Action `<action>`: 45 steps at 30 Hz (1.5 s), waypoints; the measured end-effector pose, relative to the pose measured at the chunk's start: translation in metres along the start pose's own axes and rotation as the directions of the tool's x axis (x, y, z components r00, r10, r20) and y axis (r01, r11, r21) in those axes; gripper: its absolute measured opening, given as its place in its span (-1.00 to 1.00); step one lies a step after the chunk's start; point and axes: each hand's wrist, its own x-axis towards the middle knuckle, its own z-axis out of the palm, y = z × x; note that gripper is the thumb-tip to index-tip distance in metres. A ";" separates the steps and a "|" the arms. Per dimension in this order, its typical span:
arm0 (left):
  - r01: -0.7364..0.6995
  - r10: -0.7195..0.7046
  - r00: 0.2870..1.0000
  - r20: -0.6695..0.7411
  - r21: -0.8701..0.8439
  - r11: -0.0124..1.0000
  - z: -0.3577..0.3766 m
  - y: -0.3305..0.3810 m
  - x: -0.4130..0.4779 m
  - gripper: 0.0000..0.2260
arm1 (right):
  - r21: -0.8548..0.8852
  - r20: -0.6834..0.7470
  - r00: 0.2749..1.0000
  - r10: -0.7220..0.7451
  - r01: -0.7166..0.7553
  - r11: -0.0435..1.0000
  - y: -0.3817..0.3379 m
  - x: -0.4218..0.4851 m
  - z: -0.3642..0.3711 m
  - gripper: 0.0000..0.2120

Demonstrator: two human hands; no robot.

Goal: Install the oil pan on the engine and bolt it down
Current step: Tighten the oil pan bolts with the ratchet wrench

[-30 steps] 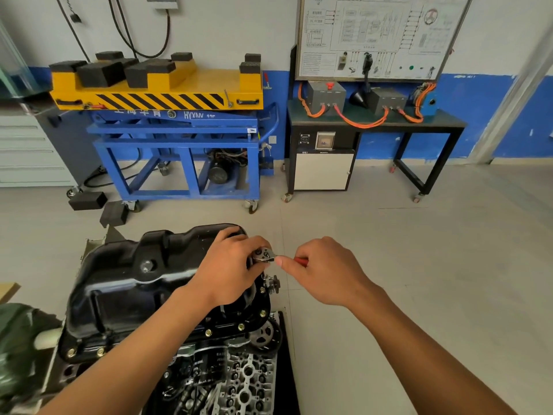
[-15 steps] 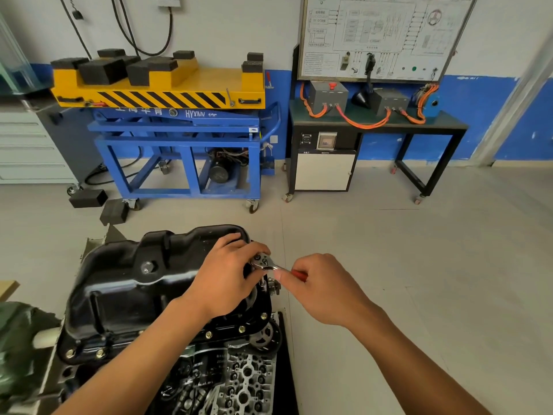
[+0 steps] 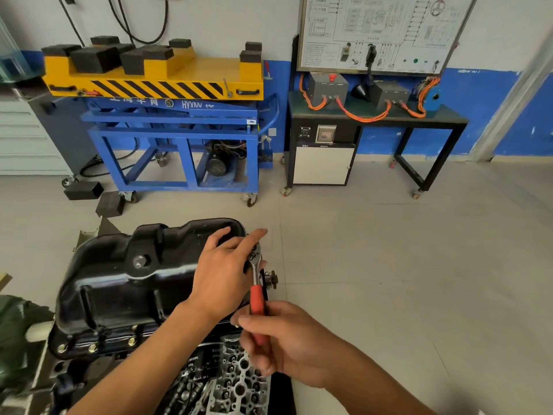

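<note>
Bolting-down looks to be the step in hand: the black pressed-steel oil pan [image 3: 119, 283] already sits mouth-down on the dark grey engine [image 3: 227, 381], its flange lying on the block, and a row of brass-coloured flange bolts [image 3: 92, 346] shows seated along the near edge. At the pan's far right corner a steel ratchet wrench with a red grip [image 3: 256, 283] stands on a fastener that the left hand hides. The left hand [image 3: 223, 274] lies over the wrench head with fingers stretched nearly straight, forefinger reaching past it, pressing the head down rather than wrapping it; whether the thumb pinches underneath cannot be told. The right hand [image 3: 287, 342] is curled tight round the red grip, whose handle points back toward the person. A silver drain plug [image 3: 139, 262] sits in the pan's sloped face, and a small round metal fitting [image 3: 270, 280] juts from the engine just beside the wrench shank. Beyond, on the tiled floor, stands a blue wheeled lift cart with a yellow striped top [image 3: 179, 139]. By my judgement the corner bolt is being run in, and others along the hidden edges may be left to do. The next move calls for a swing of the handle with the head held square, so the socket does not ride off; room is short beside the fitting. After that the wrench goes to the neighbouring bolt, working evenly round the flange.
</note>
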 end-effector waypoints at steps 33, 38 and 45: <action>-0.025 0.024 0.996 0.086 0.009 1.000 -0.002 0.000 -0.001 -0.49 | -0.976 -0.102 0.615 -0.782 0.088 0.197 -0.097 0.065 -0.120 -0.38; 0.005 -0.007 0.999 0.037 0.045 0.999 0.001 0.006 0.003 -0.51 | -0.999 0.036 0.720 -0.693 0.021 -0.030 -0.067 -0.002 -0.115 -0.36; 0.002 -0.004 0.999 0.039 0.065 0.998 0.000 0.006 0.003 -0.49 | -0.996 -0.020 0.884 -0.467 0.023 0.085 -0.028 -0.023 -0.049 -0.46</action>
